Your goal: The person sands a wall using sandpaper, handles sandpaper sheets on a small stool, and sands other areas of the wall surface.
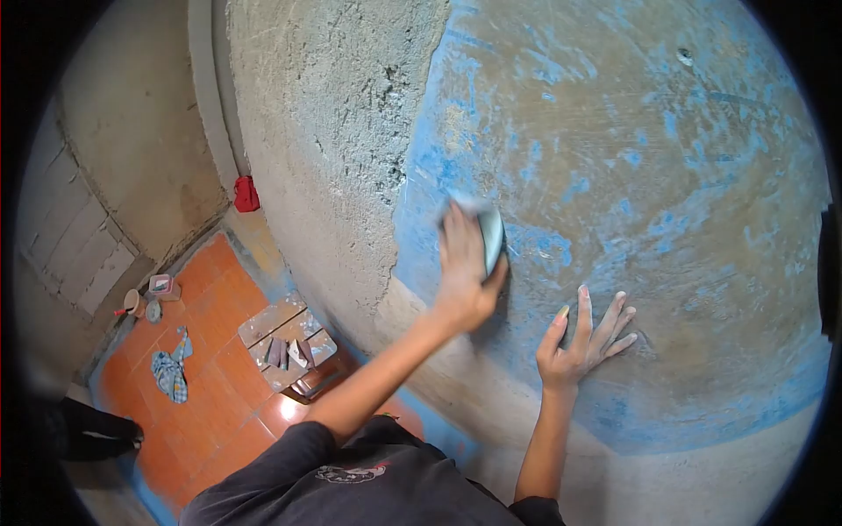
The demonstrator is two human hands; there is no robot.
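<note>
My left hand [467, 272] is wrapped around a pale blue-green pad [493, 238] with a rounded edge. It presses the pad against the wall [702, 210], where worn blue paint shows through patches of brown. Both the pad and the fingertips are blurred, so its exact kind cannot be made out. Lower and to the right, my right hand [583, 346] lies on the same wall with fingers spread, holding nothing. Whitish dust coats its fingertips. Just left of the pad, the blue paint meets a strip of rough grey plaster [333, 131].
Below on the left, a paint-spattered wooden stool [267, 324] carries several small tools [288, 352]. Tubs [164, 286] and a checked rag [169, 375] sit on the orange tiled floor [219, 421]. A red cloth [246, 194] is by the corner. Dark-clothed legs [96, 430] show at far left.
</note>
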